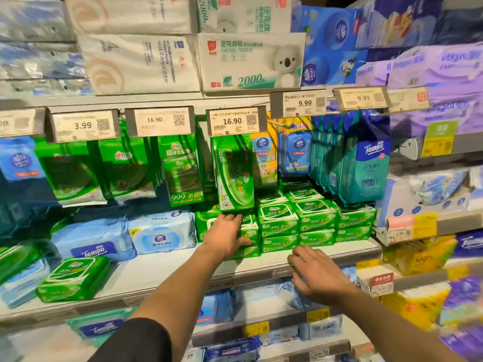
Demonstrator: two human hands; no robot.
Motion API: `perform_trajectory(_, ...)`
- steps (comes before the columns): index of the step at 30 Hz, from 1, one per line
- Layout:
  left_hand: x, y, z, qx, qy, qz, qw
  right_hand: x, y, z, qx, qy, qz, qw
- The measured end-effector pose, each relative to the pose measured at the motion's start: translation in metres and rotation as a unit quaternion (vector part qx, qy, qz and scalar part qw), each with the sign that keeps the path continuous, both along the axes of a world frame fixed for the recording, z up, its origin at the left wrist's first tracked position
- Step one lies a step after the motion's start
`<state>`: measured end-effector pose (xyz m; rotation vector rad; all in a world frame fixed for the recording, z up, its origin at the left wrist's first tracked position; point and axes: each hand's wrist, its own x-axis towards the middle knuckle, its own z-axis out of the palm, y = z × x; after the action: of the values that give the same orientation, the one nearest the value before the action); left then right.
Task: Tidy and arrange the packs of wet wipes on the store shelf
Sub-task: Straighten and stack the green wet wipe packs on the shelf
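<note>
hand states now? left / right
Left hand: open, fingers on the stacked green wipe packs, not clearly gripping.
Right hand: open, palm down, holding nothing.

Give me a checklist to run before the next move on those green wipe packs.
1. Left hand on the stacked green packs: ok, it rests on the leftmost stack's front.
2. Right hand free: ok, open above the shelf edge, holding nothing.
3. Stacks squared up: cannot tell, the left hand hides that stack.
4. Upright green pack stable on the stack: cannot tell, its base is partly hidden.
5. Stray green pack lying apart at the left: not ok, away from the stacks.
6. Room on the shelf front: ok, bare shelf beside the stacks.
</note>
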<state>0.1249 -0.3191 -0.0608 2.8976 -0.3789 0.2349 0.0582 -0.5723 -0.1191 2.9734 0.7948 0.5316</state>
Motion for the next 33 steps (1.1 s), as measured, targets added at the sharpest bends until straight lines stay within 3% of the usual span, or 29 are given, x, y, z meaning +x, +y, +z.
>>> perform_trajectory(14, -0.009, -0.022, -0.019, 0.120, -0.104, 0.069, 0.985, 0.004, 0.006, -0.007, -0.013, 0.044, 0.046, 0.998)
perform_trajectory(22, -0.033, -0.011, -0.047, 0.046, -0.113, 0.078, 0.989, 0.008, 0.016, -0.019, 0.012, 0.025, 0.083, 0.996)
perform_trajectory(27, -0.043, 0.028, -0.039, 0.034, -0.112, 0.085, 0.989, 0.021, 0.028, -0.004, 0.048, -0.022, 0.104, 0.993)
perform_trajectory(33, -0.072, 0.123, -0.028, 0.088, -0.107, 0.159, 0.977, 0.022, 0.098, 0.020, 0.064, -0.052, 0.150, 0.985)
